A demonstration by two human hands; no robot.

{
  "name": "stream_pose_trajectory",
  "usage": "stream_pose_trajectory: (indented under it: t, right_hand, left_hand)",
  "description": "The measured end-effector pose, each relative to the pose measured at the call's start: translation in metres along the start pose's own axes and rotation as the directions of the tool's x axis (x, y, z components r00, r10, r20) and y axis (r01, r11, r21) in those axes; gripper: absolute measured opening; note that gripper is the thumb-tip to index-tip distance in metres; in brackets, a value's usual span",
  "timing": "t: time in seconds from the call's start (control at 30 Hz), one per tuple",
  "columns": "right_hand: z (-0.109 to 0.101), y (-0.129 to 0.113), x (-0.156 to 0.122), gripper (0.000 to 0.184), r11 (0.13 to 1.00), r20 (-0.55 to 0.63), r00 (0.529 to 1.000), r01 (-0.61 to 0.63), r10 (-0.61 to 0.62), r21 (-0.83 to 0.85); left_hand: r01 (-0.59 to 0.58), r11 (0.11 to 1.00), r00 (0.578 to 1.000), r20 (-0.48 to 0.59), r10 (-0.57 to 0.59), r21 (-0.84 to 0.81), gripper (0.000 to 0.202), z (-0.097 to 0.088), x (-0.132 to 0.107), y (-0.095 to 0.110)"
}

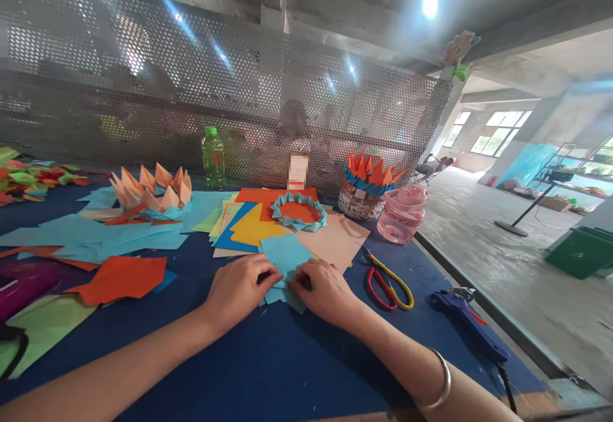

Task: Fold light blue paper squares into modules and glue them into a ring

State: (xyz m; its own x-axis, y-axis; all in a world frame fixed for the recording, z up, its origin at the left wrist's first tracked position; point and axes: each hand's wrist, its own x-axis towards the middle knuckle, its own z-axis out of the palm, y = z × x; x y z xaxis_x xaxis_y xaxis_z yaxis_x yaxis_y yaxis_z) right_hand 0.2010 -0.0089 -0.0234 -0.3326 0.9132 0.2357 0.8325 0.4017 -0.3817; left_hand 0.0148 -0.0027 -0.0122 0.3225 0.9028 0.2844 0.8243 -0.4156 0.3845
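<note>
A folded piece of light blue paper (283, 262) lies on the dark blue tabletop (268, 371), pinched between my left hand (242, 294) and my right hand (325, 291). Its lower part shows below my fingers, and my fingers hide its middle. Beyond my hands is a stack of orange, yellow, blue and peach paper sheets (253, 227). A ring of folded blue paper (297, 214) rests on that stack. To the right of my right hand lie red-and-yellow-handled scissors (387, 288) and a blue glue gun (464, 320).
Folded paper lotus shapes (153, 189) and loose blue sheets (90, 233) cover the table's left side. A green bottle (213, 158), pink jar (402, 213) and woven basket (361, 202) stand along a perforated metal screen (205, 96). The table edge (483, 301) drops to concrete floor at right.
</note>
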Motion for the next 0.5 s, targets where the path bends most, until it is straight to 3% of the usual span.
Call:
stream_pose_trajectory:
  t: [0.27, 0.5]
  right_hand:
    - [-0.0014, -0.0022, 0.0, 0.014, 1.0, -0.002, 1.0, -0.009, 0.009, -0.013]
    - [-0.0025, -0.0028, 0.0001, 0.016, 1.0, 0.012, 1.0, -0.016, 0.016, -0.025]
  left_hand:
    - [0.036, 0.999, 0.999, 0.009, -0.036, 0.006, 0.023, 0.0005, 0.0025, 0.0006]
    - [-0.001, 1.0, 1.0, 0.007, 0.001, 0.025, 0.023, 0.0032, 0.0035, 0.0011]
